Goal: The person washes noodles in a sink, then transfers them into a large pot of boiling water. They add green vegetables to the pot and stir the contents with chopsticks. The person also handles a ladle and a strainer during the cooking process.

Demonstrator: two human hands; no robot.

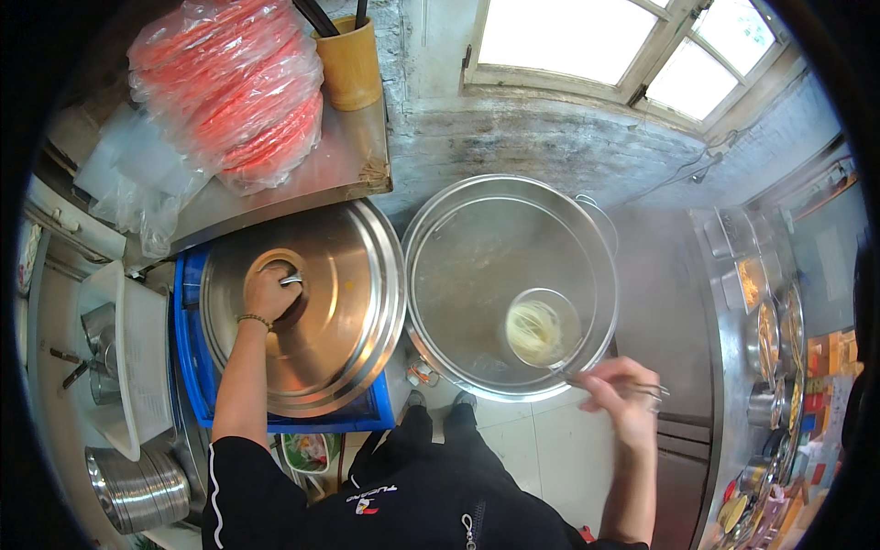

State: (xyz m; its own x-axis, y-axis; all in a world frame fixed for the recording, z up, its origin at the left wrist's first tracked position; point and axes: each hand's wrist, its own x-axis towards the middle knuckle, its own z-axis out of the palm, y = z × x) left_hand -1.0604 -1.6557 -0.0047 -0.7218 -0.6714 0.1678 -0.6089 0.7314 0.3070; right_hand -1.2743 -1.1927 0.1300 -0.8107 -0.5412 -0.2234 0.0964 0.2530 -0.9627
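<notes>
My left hand (273, 294) grips the handle of a large round metal lid (337, 275) at the left. With my right hand (622, 392) I hold the handle of a strainer basket (543, 327) with pale noodles (533, 331) in it. The basket hangs inside the front right part of a wide steel pot (474, 275) of cloudy liquid, from which steam rises. Lid and pot stand side by side, their rims almost touching. How deep the basket sits in the liquid is hard to tell.
Below the lid is a blue plastic crate (189, 344). Bagged pink items (234, 89) and a bamboo holder (349, 65) stand on a metal shelf (347, 137). Food trays (749, 282) line the right counter. A white basket (148, 371) and stacked metal bowls (141, 488) are far left.
</notes>
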